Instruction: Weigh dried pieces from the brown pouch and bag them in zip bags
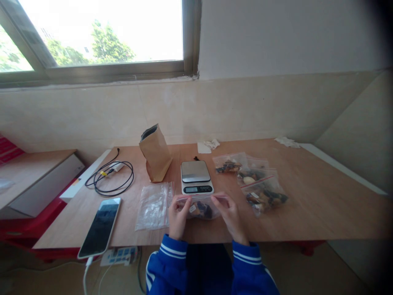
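Between my hands is a clear zip bag [201, 209] with dark and brown dried pieces and a small white label inside. My left hand [179, 215] pinches its top edge at the left corner, thumb and fingers together. At the right end of the same edge, my right hand [229, 213] has a pinch grip too. Just beyond the bag sits a white kitchen scale [195, 174] with a steel plate and a lit display. Flat clear zip bags [154, 207] lie left of my left hand.
An upright brown paper bag [157, 157] stands behind the flat bags. Several filled zip bags [264, 196] lie at the right. A phone [102, 225] with a charging cable overhangs the front left edge, near a coiled black cable [129, 184]. Crumpled tissue [211, 144] lies by the wall.
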`<state>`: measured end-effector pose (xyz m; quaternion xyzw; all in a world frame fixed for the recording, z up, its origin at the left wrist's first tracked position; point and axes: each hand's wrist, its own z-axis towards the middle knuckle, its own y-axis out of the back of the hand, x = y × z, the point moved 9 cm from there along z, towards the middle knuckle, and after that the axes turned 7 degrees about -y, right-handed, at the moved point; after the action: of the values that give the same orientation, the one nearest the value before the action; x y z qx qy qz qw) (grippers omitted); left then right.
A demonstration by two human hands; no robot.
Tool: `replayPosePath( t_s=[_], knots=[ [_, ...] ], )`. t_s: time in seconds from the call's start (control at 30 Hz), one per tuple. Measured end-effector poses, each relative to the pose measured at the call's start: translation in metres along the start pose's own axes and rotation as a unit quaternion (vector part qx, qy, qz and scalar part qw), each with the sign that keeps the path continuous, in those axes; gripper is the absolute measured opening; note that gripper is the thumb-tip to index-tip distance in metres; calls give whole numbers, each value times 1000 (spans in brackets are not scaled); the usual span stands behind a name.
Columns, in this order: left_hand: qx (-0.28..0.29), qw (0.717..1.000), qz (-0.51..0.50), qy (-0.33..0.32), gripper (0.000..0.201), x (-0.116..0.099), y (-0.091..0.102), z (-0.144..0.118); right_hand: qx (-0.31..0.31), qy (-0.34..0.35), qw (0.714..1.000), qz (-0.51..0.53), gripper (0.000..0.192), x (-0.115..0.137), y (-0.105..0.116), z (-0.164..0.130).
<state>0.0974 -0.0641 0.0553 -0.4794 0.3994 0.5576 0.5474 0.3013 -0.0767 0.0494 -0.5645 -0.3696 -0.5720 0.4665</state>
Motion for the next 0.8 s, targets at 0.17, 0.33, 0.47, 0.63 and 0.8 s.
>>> replayPosePath(
  t_s=[0.17, 0.33, 0.47, 0.63, 0.8],
  knots=[
    [15, 997, -68, 18, 25, 3, -3, 0, 11, -24, 1000, 9, 26, -7, 1, 0],
    [74, 996, -51, 18, 25, 0, -10, 0, 69, -58, 995, 32, 36, -3, -7, -3],
    [68, 997, -35, 13, 24, 0, -10, 0, 95, -70, 992, 33, 31, -2, -13, -4],
    [53, 997, -48, 11, 22, -1, -10, -2, 97, -39, 995, 8, 23, 0, -18, -2],
    [45, 998, -38, -1, 20, -6, -11, -1, 82, -17, 996, 2, 20, 4, -17, -2]
  ],
)
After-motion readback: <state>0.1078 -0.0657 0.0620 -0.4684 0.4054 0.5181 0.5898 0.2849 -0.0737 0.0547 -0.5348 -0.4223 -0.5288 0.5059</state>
